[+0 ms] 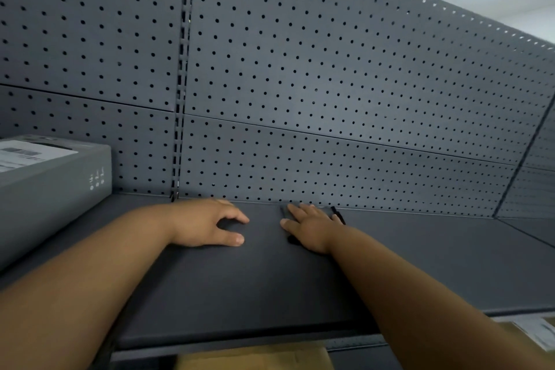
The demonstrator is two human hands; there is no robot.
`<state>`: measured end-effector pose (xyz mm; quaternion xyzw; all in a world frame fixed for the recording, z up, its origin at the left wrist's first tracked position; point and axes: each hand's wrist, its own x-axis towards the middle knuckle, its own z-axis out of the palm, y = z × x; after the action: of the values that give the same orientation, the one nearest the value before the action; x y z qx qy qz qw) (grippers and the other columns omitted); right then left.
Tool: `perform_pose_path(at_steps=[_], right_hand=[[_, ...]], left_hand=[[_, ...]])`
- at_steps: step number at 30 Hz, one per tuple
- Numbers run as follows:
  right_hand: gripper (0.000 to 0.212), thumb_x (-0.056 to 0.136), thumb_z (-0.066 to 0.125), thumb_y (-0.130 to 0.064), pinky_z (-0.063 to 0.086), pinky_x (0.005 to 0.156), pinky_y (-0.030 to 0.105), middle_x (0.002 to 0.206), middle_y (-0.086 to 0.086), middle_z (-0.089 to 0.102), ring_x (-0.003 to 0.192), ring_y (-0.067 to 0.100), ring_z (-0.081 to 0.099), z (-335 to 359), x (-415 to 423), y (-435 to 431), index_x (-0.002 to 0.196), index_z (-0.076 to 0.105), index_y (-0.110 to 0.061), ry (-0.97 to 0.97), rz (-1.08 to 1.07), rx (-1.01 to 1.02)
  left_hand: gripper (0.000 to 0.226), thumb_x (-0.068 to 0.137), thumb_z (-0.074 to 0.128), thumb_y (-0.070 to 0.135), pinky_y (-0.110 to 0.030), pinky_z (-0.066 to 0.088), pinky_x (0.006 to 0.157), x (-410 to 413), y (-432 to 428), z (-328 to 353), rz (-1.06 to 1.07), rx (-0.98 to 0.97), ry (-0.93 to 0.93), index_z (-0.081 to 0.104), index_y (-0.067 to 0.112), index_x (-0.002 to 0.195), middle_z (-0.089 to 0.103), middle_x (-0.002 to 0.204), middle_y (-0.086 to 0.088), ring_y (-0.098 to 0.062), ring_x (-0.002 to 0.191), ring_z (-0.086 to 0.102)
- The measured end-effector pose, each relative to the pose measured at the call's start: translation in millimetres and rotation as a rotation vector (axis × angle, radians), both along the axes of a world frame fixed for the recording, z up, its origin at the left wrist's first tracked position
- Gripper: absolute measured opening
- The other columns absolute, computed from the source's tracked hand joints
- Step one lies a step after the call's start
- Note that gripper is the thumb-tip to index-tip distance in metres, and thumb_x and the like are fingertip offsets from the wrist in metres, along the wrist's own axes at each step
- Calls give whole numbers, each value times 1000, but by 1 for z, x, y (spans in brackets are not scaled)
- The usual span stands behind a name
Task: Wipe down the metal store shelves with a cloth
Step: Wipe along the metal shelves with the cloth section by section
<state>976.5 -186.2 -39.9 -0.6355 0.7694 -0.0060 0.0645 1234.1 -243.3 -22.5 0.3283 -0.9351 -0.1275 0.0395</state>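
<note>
Both hands are resting on the dark grey metal shelf [240,285]. The left hand [210,224] is lying loosely curled, gripping nothing, to the right of a grey box [51,183]. Further right, the right hand [309,227] is pressing flat and open on a dark cloth [338,215], mostly hidden beneath it.

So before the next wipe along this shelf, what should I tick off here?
1. Cloth under right hand: ok, dark cloth pinned flat beneath it.
2. Left hand free: ok, resting on the shelf, holding nothing.
3. Path to the right: ok, bare shelf.
4. Path to the left: not ok, grey box stands there.
5. Cloth clean enough: cannot tell.
</note>
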Motion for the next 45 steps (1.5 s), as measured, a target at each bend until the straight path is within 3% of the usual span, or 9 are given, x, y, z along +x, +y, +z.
perform_pose_path(at_steps=[12,25,30,36,45], right_hand=[[70,93,16,-71,-3,115,56,164,-5,-4,150,20,-6,-1,0,-5,154,3,-39,32,-1,18],[65,97,20,-64,-6,118,50,163,-9,-5,148,12,-9,7,31,118,154,3,-39,-7,190,-6],[64,97,21,-63,-7,118,48,163,-10,-6,148,9,-10,11,37,141,154,2,-39,-5,208,-5],[65,97,19,-64,-7,118,51,163,-8,-4,148,12,-9,6,38,122,154,2,-39,5,166,-17],[70,93,19,-69,-5,115,56,164,-5,-1,149,18,-6,2,32,25,154,5,-37,15,101,18]], left_hand=[[55,88,58,61,-31,31,115,3,-1,1,-12,52,23,46,46,139,42,144,22,0,131,39],[53,90,58,57,-20,28,110,4,4,1,-4,56,29,46,43,140,42,146,21,2,130,39],[53,90,58,57,-30,29,116,3,5,0,21,59,35,46,43,140,41,148,19,-1,133,39],[53,88,59,59,-32,33,114,0,4,-1,46,64,42,48,44,138,44,145,18,-3,131,42],[46,89,62,53,-30,36,110,7,5,1,44,41,89,55,42,133,51,140,19,-2,127,46]])
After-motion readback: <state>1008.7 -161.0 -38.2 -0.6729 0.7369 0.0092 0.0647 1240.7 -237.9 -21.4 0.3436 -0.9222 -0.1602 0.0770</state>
